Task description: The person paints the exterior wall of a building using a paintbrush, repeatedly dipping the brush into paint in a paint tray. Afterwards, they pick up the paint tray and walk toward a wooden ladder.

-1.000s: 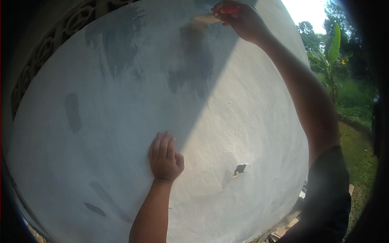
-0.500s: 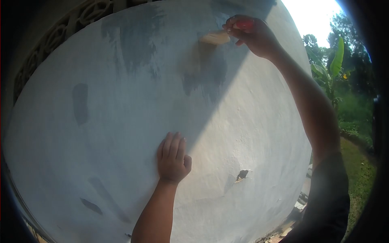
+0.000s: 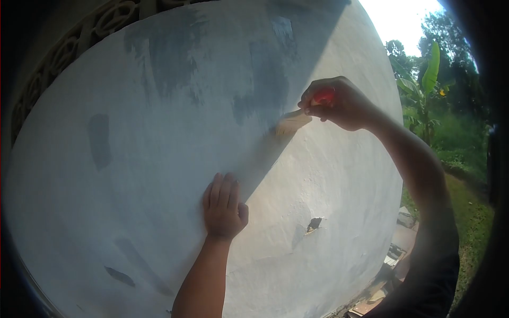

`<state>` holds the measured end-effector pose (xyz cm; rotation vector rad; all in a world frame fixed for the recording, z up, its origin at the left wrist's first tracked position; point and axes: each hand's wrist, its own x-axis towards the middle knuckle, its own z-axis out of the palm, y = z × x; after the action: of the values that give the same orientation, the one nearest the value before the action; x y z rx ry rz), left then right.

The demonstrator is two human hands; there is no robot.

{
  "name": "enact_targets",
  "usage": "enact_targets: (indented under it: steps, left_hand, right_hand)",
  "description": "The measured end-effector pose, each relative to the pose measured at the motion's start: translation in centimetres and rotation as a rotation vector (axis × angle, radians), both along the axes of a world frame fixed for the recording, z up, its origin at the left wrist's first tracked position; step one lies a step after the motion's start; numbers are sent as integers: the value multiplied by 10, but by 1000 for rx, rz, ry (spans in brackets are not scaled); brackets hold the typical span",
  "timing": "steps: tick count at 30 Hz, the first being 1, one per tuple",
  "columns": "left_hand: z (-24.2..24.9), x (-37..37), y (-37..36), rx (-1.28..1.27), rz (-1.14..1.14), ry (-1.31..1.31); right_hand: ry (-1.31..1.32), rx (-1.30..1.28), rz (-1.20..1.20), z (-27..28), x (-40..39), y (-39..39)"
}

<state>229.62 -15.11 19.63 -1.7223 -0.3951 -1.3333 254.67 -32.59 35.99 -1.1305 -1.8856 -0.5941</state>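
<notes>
A pale wall (image 3: pixel 175 212) fills most of the view, with darker grey patches at the top and left. My right hand (image 3: pixel 331 103) is closed around the red handle of a flat tool (image 3: pixel 293 122), which looks like a scraper or brush. Its wide tan end is against or close to the wall, near the slanting shadow edge. Lower down, my left hand (image 3: pixel 225 208) rests on the wall, palm in and fingers stretched upward, holding nothing.
A small dark hole (image 3: pixel 314 225) breaks the wall at the lower right. Patterned vent blocks (image 3: pixel 114 18) line the top left. Broken slabs (image 3: pixel 395 254) lie by the wall's base. Grass and a banana plant (image 3: pixel 432 69) stand at the right.
My right hand has moved down the wall with the tool, from the upper dark patch to below it. My left hand stays on the same part of the wall.
</notes>
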Motion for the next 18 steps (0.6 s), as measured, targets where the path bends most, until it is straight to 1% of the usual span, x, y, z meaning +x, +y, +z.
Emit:
enact_targets:
  steps: [1, 2, 4, 6, 7, 8, 9, 11, 12, 13, 15, 16, 17, 18]
  left_hand:
    - [1, -1, -1, -1, 0, 2]
    - [4, -2, -4, -4, 0, 4]
    - [5, -2, -4, -6, 5, 5]
    - [4, -2, -6, -14, 6, 16]
    - [5, -1, -6, -13, 9, 17]
    - [5, -1, -6, -13, 10, 16]
    - [4, -1, -7, -12, 7, 13]
    - [3, 0, -7, -4, 41, 8]
    - [2, 0, -7, -8, 36, 8]
    - [2, 0, -7, -6, 41, 10]
    - [4, 2, -9, 15, 45, -4]
    - [4, 3, -7, 22, 51, -3]
    - [2, 2, -5, 20, 55, 3]
    - [1, 1, -4, 15, 61, 13]
  right_hand:
    - [103, 101, 29, 32, 7, 5]
    - [176, 245, 107, 62, 15, 10]
    - [149, 491, 139, 93, 23, 20]
    - [-134, 702, 28, 81, 28, 39]
    - [-224, 629, 23, 57, 24, 42]
    - [-296, 553, -17, 22, 16, 40]
    - [-325, 462, 6, -16, 12, 38]
    - [-415, 256, 135, -80, 5, 17]
    - [-432, 122, 179, -93, 1, 3]
    - [-429, 119, 178, -86, 3, -2]
    - [-225, 63, 315, -54, 6, -2]
    - [-206, 150, 260, -24, 12, 5]
    - [-79, 194, 143, 10, 12, 3]
    - [44, 212, 124, 43, 12, 0]
